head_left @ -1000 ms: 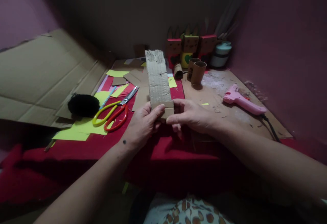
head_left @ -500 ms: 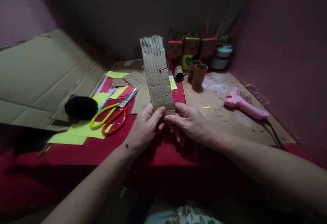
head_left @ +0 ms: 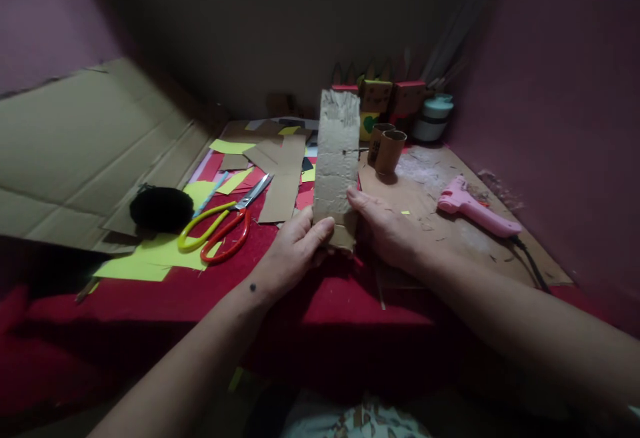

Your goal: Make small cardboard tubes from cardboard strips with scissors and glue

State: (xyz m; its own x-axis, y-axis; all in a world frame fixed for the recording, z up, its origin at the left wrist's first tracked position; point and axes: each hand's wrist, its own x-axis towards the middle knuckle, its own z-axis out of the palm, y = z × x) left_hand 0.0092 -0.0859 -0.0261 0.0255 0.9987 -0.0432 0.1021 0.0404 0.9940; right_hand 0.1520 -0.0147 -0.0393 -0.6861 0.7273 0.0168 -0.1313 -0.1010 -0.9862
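A long corrugated cardboard strip (head_left: pixel 338 158) stands nearly upright above the red cloth, its top end ragged and a crease across its lower part. My left hand (head_left: pixel 300 245) pinches its lower left edge, thumb on the front face. At the strip's right edge is my right hand (head_left: pixel 387 228), closed on it with the thumb tip at the edge; its other fingers are hidden behind. Scissors (head_left: pixel 243 210) with one yellow and one red handle lie to the left of my left hand.
Yellow paper (head_left: pixel 135 263) and a black fuzzy ball (head_left: pixel 161 209) lie left. Cardboard tubes (head_left: pixel 390 153), a pink glue gun (head_left: pixel 477 208) and a teal-lidded jar (head_left: pixel 433 118) are right. Decorated boxes (head_left: pixel 376 97) stand behind; a large cardboard sheet (head_left: pixel 90 158) leans left.
The strip has moved right and slightly lower and now stands straighter. My right hand has shifted right and up along its edge; my left hand has moved slightly right.
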